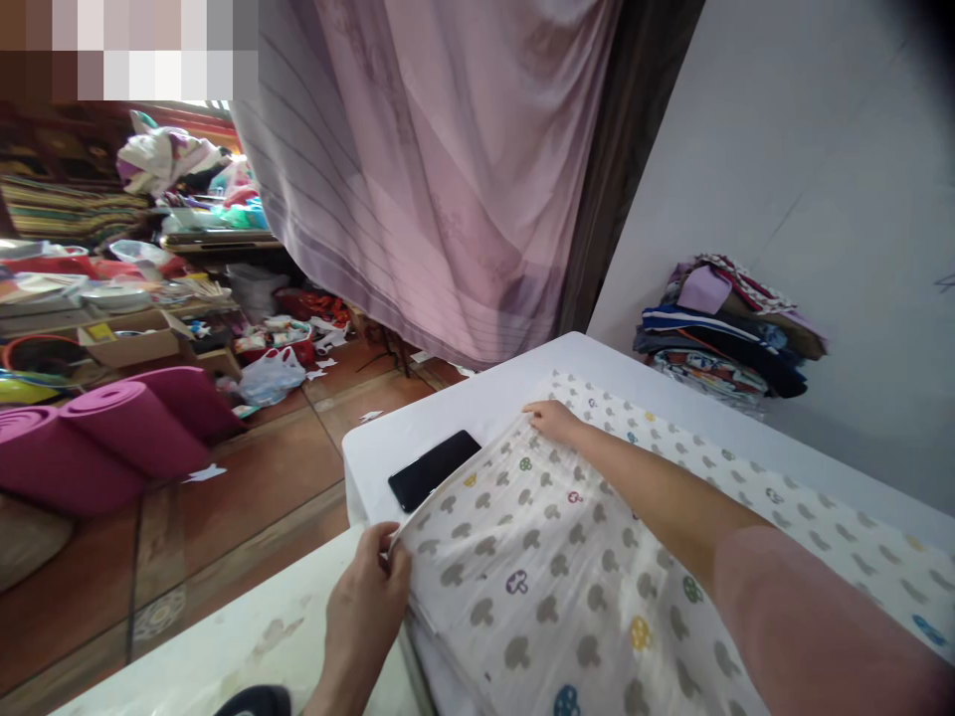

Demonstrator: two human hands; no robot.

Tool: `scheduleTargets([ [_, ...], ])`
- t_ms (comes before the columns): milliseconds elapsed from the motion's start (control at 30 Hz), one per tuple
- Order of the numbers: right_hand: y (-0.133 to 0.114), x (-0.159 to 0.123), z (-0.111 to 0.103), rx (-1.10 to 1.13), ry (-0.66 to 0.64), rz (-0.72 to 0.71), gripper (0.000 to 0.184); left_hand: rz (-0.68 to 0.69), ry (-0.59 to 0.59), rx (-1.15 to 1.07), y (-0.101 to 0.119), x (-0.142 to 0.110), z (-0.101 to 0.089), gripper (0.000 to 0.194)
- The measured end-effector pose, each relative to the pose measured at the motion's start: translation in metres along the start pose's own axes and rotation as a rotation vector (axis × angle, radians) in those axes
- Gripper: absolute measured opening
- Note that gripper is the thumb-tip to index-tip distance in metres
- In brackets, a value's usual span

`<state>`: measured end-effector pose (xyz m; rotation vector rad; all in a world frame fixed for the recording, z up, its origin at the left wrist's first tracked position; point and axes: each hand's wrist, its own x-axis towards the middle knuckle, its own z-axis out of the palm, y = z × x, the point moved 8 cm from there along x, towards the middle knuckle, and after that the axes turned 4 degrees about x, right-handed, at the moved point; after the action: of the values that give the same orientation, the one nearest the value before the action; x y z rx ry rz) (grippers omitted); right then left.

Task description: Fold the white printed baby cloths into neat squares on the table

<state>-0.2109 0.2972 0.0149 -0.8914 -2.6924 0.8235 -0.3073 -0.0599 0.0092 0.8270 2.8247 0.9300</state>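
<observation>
A white cloth [552,567] printed with grey and coloured mushrooms is spread over a white table. My left hand [369,587] pinches its near-left corner, thumb and fingers pressed together on the edge. Farther along the same edge, my right hand [552,423] grips another corner, with the arm reaching across the cloth. Between the hands the edge is drawn fairly straight, and soft creases run through the fabric. Just beyond that edge a black smartphone [434,469] lies flat on the table. More mushroom-print fabric [753,467] lies behind my right arm.
The white table [373,447] ends at the left above a tiled floor [269,487]. Folded clothes [723,328] are stacked by the wall. A pink curtain [463,179] hangs behind. Rolled pink mats [126,428] and a cardboard box [138,338] stand left. A dark object [254,700] sits at the bottom edge.
</observation>
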Motion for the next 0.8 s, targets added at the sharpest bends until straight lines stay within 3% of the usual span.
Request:
scheduleTargets([
  [167, -0.015, 0.004, 0.009, -0.231, -0.076, -0.081, 0.024, -0.055, 0.015, -0.252, -0.016, 0.005, 0.005, 0.024],
  [267, -0.02, 0.003, 0.006, -0.311, -0.055, -0.084, 0.016, -0.052, 0.021, -0.375, -0.019, 0.007, 0.007, 0.027],
  [467, -0.029, 0.014, 0.001, -0.349, 0.117, 0.015, 0.025, -0.071, 0.045, -0.458, -0.02, 0.008, 0.004, 0.03],
  [633, -0.024, 0.019, 0.017, -0.34, 0.084, 0.05, 0.02, -0.11, 0.004, -0.418, -0.023, 0.008, 0.006, 0.029],
  [800, -0.027, 0.015, 0.021, -0.295, 0.036, -0.015, 0.031, -0.115, 0.036, -0.613, -0.019, 0.008, -0.006, 0.035],
])
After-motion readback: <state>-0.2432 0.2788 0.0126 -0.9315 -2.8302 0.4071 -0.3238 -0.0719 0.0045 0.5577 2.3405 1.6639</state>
